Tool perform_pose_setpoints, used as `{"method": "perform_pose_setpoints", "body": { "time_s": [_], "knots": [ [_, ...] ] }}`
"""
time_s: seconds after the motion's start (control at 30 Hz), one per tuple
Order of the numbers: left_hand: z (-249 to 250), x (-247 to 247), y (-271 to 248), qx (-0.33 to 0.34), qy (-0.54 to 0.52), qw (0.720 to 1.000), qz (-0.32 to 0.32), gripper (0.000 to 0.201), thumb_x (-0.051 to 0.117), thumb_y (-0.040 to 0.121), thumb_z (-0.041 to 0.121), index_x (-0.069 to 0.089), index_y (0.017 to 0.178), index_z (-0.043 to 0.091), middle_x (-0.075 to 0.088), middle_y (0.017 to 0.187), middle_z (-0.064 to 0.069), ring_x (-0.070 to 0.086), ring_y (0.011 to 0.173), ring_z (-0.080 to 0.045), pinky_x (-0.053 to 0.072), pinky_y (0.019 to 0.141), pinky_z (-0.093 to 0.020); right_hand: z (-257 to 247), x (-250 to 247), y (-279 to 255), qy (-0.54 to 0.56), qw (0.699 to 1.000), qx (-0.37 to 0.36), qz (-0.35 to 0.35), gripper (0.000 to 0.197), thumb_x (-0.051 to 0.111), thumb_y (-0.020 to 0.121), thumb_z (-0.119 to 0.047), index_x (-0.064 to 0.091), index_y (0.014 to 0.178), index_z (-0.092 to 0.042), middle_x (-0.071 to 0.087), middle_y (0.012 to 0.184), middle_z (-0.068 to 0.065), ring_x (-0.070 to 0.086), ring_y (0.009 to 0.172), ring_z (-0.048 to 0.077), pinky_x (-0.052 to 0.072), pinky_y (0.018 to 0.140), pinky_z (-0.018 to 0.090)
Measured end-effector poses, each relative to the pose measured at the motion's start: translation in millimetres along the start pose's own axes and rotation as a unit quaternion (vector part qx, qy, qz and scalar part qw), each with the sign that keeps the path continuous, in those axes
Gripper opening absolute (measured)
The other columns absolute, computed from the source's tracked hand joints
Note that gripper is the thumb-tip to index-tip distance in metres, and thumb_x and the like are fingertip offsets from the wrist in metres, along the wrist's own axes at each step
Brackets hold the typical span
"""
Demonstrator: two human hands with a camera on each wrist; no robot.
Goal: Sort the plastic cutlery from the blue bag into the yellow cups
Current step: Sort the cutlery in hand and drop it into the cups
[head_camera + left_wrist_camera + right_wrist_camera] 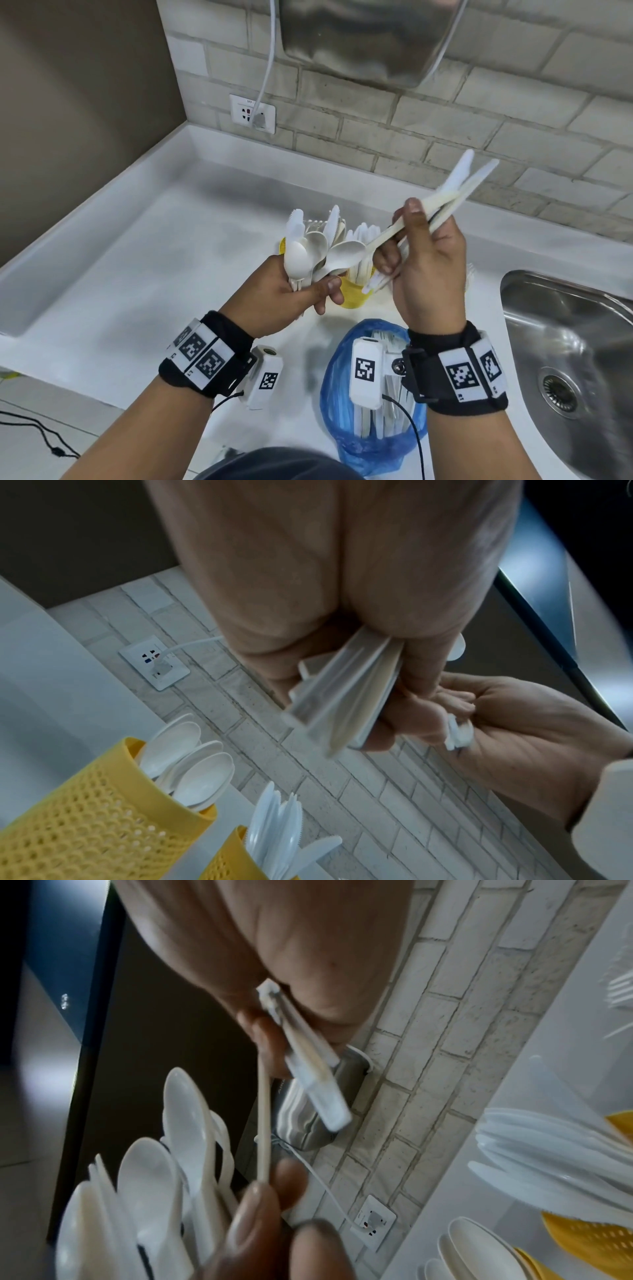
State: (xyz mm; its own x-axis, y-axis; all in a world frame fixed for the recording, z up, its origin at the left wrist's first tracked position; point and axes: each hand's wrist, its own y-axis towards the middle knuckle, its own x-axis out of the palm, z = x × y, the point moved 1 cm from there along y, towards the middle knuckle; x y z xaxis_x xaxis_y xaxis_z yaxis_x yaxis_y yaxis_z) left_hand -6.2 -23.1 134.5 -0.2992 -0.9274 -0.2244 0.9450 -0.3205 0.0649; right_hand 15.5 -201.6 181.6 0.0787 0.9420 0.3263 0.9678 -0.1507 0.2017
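Note:
My left hand [308,291] grips a bunch of white spoons [303,255] by their handles [342,696], bowls up. My right hand [404,236] holds several white knives [459,185] that point up and right. It also pinches the handle of a beige spoon [346,255], whose bowl lies against the left hand's bunch [154,1177]. Behind the hands stand yellow mesh cups [352,296]: one [85,818] holds spoons, another [222,859] holds knives. The blue bag [342,428] sits open below my right wrist with cutlery inside.
A steel sink [565,342] lies at the right. A brick wall with a socket [251,114] and plugged cable runs behind the white counter [154,257]. A steel appliance [359,37] hangs overhead.

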Motion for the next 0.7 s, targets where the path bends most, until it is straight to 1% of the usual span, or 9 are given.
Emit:
{"method": "perform_pose_setpoints", "body": {
  "time_s": [0.1,0.17,0.27,0.33,0.37,0.4,0.47,0.57,0.7],
  "knots": [
    [-3,1,1,-0.005,-0.008,1.0,0.015,0.016,0.062,0.101,0.022,0.071,0.088,0.026,0.076,0.083,-0.002,0.063,0.067,-0.021,0.049,0.062,-0.02,-4,-7,7,-0.045,0.997,-0.042,0.054,0.037,0.041,0.111,-0.024,0.054,0.077,-0.019,0.051,0.056,-0.005,0.047,0.048,0.019,0.042,0.058,0.036],
    [-6,1,2,-0.008,-0.006,0.999,0.032,0.017,0.064,0.099,0.024,0.071,0.084,0.027,0.075,0.08,-0.002,0.061,0.064,-0.016,0.047,0.061,-0.014,-10,-11,8,-0.114,0.989,-0.076,0.052,0.037,0.04,0.11,-0.029,0.057,0.078,-0.026,0.058,0.066,-0.007,0.056,0.06,0.019,0.047,0.066,0.043],
    [-11,2,5,-0.009,0.02,0.998,0.055,0.022,0.066,0.098,0.029,0.071,0.077,0.026,0.074,0.076,0.002,0.062,0.062,-0.013,0.046,0.061,-0.015,-28,-6,0,-0.18,0.975,-0.127,0.0,0.028,0.035,0.113,-0.024,0.053,0.093,-0.016,0.064,0.078,-0.002,0.068,0.068,0.024,0.058,0.065,0.049],
    [-17,2,8,-0.004,0.049,0.996,0.074,0.025,0.065,0.099,0.031,0.071,0.076,0.023,0.074,0.074,0.004,0.064,0.062,-0.013,0.048,0.064,-0.017,-39,-1,-6,-0.202,0.967,-0.154,-0.022,0.02,0.035,0.113,-0.024,0.046,0.097,-0.017,0.06,0.074,0.005,0.065,0.056,0.032,0.053,0.051,0.043],
    [-18,2,9,0.001,0.064,0.994,0.087,0.026,0.065,0.099,0.031,0.071,0.076,0.021,0.073,0.073,0.007,0.064,0.061,-0.012,0.049,0.065,-0.017,-42,0,-8,-0.225,0.958,-0.174,-0.021,0.018,0.038,0.112,-0.027,0.044,0.097,-0.02,0.056,0.07,0.003,0.059,0.05,0.033,0.047,0.047,0.04],
    [-20,2,9,0.006,0.077,0.992,0.1,0.026,0.066,0.099,0.03,0.071,0.076,0.019,0.072,0.071,0.009,0.065,0.061,-0.011,0.049,0.065,-0.017,-44,1,-9,-0.252,0.948,-0.194,-0.02,0.017,0.042,0.11,-0.031,0.045,0.096,-0.021,0.052,0.067,0.0,0.054,0.048,0.031,0.042,0.048,0.038],
    [-22,2,10,0.019,0.101,0.987,0.12,0.025,0.066,0.098,0.026,0.072,0.076,0.017,0.071,0.069,0.01,0.065,0.061,-0.011,0.05,0.064,-0.018,-44,2,-11,-0.295,0.93,-0.216,-0.031,0.023,0.051,0.107,-0.032,0.049,0.092,-0.016,0.048,0.064,-0.001,0.049,0.052,0.024,0.04,0.052,0.034],
    [-24,1,10,0.031,0.126,0.982,0.137,0.023,0.068,0.097,0.018,0.073,0.075,0.017,0.069,0.066,0.017,0.065,0.062,-0.004,0.047,0.063,-0.012,-32,5,-14,-0.346,0.922,-0.164,-0.05,0.021,0.066,0.099,-0.027,0.06,0.084,-0.014,0.054,0.061,-0.006,0.051,0.055,0.007,0.042,0.056,0.019],
    [-26,1,12,0.05,0.167,0.974,0.148,0.018,0.069,0.096,0.018,0.07,0.079,0.022,0.065,0.064,0.029,0.064,0.064,0.003,0.042,0.062,-0.007,-15,8,-18,-0.349,0.931,-0.072,-0.077,0.011,0.077,0.091,-0.027,0.07,0.083,-0.024,0.054,0.054,-0.009,0.05,0.049,0.005,0.04,0.054,0.016]
  ]
}}
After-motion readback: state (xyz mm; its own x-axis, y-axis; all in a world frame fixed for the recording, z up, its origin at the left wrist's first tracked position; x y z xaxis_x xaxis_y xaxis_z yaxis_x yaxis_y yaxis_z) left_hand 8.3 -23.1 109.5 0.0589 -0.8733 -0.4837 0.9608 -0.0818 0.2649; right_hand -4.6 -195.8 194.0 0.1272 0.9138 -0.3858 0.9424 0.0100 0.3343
